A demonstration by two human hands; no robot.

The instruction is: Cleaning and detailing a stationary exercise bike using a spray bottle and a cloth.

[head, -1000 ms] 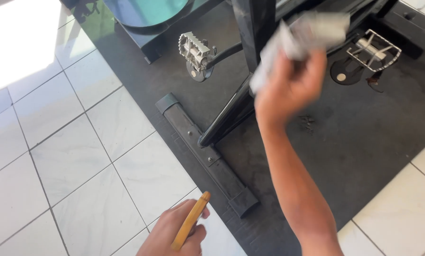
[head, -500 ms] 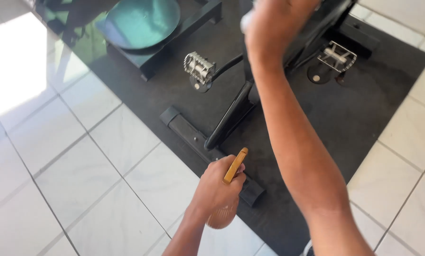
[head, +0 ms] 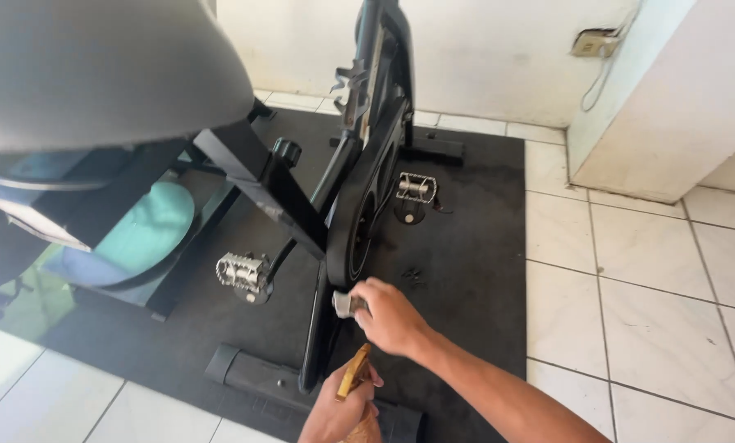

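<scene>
A black exercise bike stands on a black floor mat. My right hand is low against the bike's upright frame, closed on a small grey cloth that touches the frame. Just below it, at the bottom edge of the view, my left hand grips a thin yellow-brown stick-like object pointing upward. I cannot tell what kind of tool it is. One metal pedal sits left of the frame and another pedal behind it.
The grey saddle fills the top left, close to the camera. A teal round object lies on a low stand beside the bike. White tiles spread to the right, bounded by a white wall corner with a socket.
My right hand has come down from high in the view to the bike's lower frame, still holding the cloth. The view has tilted up toward the wall. My left hand keeps the yellow-brown object.
</scene>
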